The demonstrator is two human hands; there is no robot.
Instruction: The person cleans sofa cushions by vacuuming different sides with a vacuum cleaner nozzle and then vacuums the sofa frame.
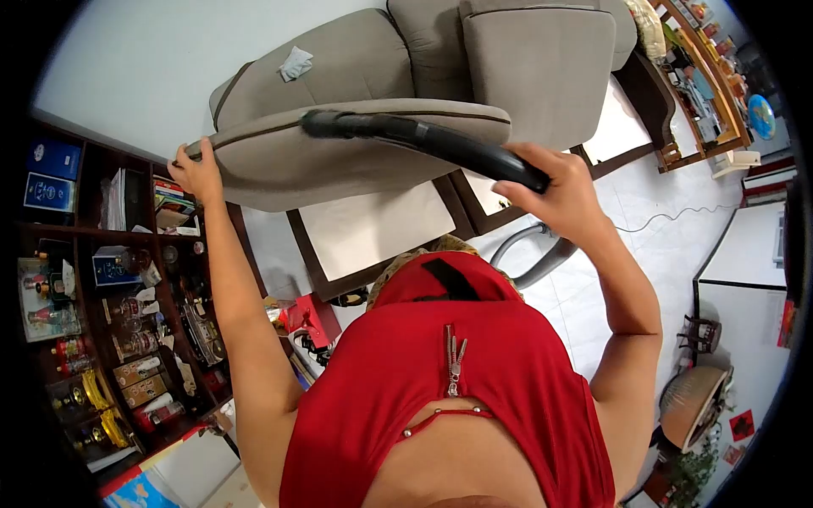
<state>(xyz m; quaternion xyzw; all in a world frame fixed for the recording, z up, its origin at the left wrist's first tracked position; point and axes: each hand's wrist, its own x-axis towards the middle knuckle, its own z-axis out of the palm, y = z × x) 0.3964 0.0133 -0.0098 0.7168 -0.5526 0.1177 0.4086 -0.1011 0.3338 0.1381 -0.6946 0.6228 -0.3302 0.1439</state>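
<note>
My left hand [200, 173] grips the left end of a grey sofa cushion [296, 165], which is held tilted up above the sofa's seat frame [377, 224]. Wrapped in my right hand [559, 190] is the black handle of a vacuum cleaner wand [457, 148]. The wand's brush head [320, 124] rests against the cushion's piped edge. From the handle a grey hose [546, 262] curves down beside my body. A crumpled light cloth [295, 64] lies on a grey back cushion [339, 63] behind.
Dark wooden shelves [93, 233] full of bottles, boxes and books stand close on my left. Another grey cushion [542, 72] leans at the sofa's right. A wooden rack [707, 85] is farther right. A thin cable [677, 218] crosses the white tiled floor [627, 199].
</note>
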